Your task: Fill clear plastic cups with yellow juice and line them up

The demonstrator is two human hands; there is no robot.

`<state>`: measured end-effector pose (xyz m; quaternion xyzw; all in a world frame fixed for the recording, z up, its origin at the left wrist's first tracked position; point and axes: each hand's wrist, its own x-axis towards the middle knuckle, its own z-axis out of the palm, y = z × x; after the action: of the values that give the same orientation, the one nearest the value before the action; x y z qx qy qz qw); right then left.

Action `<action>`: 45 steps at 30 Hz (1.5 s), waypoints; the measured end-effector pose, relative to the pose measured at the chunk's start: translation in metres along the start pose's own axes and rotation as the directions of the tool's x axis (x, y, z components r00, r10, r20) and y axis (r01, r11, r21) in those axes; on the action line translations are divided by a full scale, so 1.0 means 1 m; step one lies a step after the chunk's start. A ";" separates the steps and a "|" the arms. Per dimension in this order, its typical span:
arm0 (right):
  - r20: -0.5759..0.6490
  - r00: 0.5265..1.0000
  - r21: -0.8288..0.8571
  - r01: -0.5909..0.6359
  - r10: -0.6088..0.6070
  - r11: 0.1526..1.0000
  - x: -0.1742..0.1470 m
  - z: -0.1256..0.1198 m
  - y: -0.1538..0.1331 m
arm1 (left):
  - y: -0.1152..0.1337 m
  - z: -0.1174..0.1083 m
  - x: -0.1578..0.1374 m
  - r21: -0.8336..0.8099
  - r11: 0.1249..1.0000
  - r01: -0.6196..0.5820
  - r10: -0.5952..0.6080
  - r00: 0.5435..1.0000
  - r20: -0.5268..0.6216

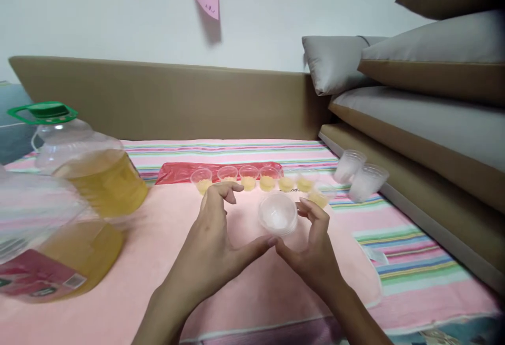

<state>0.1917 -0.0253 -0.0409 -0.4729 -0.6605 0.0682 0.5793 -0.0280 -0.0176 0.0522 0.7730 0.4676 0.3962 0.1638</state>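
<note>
A small stack of clear plastic cups (278, 213) is held up in front of me, its rims tilted toward me. My right hand (311, 240) curls round its right side, with the thumb at the near edge. My left hand (216, 234) is open on the other side, fingers apart from the cups, its thumb tip meeting the right thumb at the near rim. Just beyond stands a row of clear cups with yellow contents (248, 182), several in all, partly hidden by my left hand and the held stack.
Two large jugs of yellow liquid, a rear jug (106, 182) and a near jug (87, 255), stand at left. A red plastic sheet (177, 172) lies behind the cups. Two cup stacks (369, 182) lean at right, beside piled cushions (430, 119). A pink cloth (158, 271) lies underneath.
</note>
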 end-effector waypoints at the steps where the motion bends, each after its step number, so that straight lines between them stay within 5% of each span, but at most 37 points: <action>1: 0.006 1.000 -0.006 0.012 -0.012 1.000 -0.001 0.004 0.002 | -0.003 0.001 -0.002 0.016 1.000 0.014 -0.014 1.000 0.000; 24: -0.135 0.984 -0.097 0.104 -0.117 0.990 -0.005 0.029 -0.004 | 0.010 0.047 -0.017 -0.053 0.991 0.124 -0.132 0.968 -0.214; 45: -0.108 0.980 -0.125 0.156 -0.170 0.980 -0.005 0.033 -0.011 | 0.006 0.043 -0.018 0.096 0.992 0.079 -0.054 0.968 -0.246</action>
<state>0.1577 -0.0191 -0.0481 -0.4530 -0.6644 -0.0459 0.5926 0.0037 -0.0312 0.0204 0.7100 0.5302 0.4570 0.0774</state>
